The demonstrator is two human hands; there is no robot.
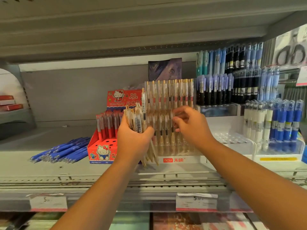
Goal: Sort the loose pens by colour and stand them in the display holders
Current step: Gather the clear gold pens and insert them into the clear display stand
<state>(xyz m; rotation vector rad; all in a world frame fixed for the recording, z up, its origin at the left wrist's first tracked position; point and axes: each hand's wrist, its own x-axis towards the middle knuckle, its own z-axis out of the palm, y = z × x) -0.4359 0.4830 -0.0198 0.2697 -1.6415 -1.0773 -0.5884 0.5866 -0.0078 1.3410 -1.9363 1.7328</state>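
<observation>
Left hand (133, 140) gripping cream pens (136, 117), right hand (191, 128) at holder (167, 147)

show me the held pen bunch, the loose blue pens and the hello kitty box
pen bunch (137, 120), head view, on the clear barrels
loose blue pens (66, 151), head view, middle of the pile
hello kitty box (102, 152), head view, front panel
</observation>
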